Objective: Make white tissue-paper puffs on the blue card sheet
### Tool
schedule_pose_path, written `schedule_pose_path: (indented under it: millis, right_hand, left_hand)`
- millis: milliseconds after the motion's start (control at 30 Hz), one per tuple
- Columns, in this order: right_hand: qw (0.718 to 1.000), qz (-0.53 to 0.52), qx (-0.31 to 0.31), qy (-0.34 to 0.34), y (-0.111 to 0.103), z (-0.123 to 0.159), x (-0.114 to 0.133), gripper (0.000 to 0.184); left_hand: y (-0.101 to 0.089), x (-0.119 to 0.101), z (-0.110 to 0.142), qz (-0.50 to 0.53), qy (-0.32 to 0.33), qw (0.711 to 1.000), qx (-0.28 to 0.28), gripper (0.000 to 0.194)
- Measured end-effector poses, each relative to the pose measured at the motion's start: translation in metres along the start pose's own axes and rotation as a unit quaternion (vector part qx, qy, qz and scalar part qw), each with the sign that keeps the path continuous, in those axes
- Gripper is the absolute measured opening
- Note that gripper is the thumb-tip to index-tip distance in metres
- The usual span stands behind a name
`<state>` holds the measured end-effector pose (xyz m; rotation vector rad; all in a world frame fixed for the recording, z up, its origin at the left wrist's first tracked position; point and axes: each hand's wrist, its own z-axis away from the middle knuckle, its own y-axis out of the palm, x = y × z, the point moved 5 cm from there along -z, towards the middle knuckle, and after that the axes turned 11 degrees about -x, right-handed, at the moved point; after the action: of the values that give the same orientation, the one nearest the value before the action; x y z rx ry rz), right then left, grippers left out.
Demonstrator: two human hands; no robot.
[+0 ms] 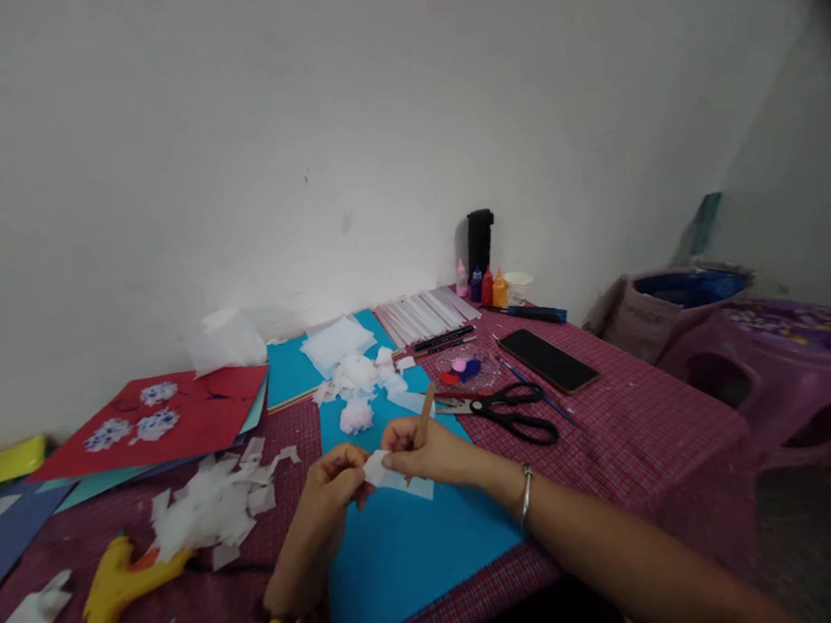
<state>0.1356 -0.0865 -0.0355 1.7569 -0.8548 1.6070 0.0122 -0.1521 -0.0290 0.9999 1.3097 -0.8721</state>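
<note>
Between thumb and fingers of my left hand (341,480) is the left end of a small piece of white paper (378,471). The fingertips of my right hand (423,451) pinch the same piece, and a brown stick (427,410), perhaps a pencil, stands tilted in that hand. Both hands are over a blue sheet (414,562). A pale pink paper puff (356,415) rests on blue paper just beyond my fingers, with a heap of crumpled white paper (362,372) behind it. Black-handled scissors (508,406) lie right of my right hand, blades partly hidden.
Cut white paper pieces (209,505) and a yellow glue gun (121,590) lie left. A red sheet with blue-white flowers (201,406) is behind them. Rightward are a phone (548,358), a dish of paint (465,370), paint bottles (488,288) and a pink stool (790,379).
</note>
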Motion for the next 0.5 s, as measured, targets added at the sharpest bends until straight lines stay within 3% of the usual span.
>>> schedule_pose_path:
  millis: [67,200,300,367,500]
  right_hand:
    - [1.0,0.001,-0.02,-0.011,-0.002,-0.001,0.001,0.013]
    - [0.999,-0.01,-0.033,-0.01,-0.006,-0.002,0.003,0.013]
    - [1.0,-0.019,-0.022,-0.008,-0.005,-0.001,0.004,0.013]
    - [1.0,-0.021,-0.016,-0.005,-0.003,-0.001,0.003,0.014]
    - [1.0,-0.002,-0.017,0.015,-0.003,-0.002,0.001,0.01]
  left_hand:
    - [-0.005,0.0,-0.002,0.021,0.003,0.999,-0.026,0.005]
    - [-0.009,-0.005,-0.004,0.069,0.014,0.996,-0.052,0.018]
    - [-0.003,-0.005,-0.002,0.026,0.008,0.999,-0.046,0.024]
    - [0.003,-0.005,-0.001,-0.034,0.019,0.998,-0.04,0.015]
    - [0.002,-0.002,0.0,-0.074,0.027,0.995,-0.068,0.018]
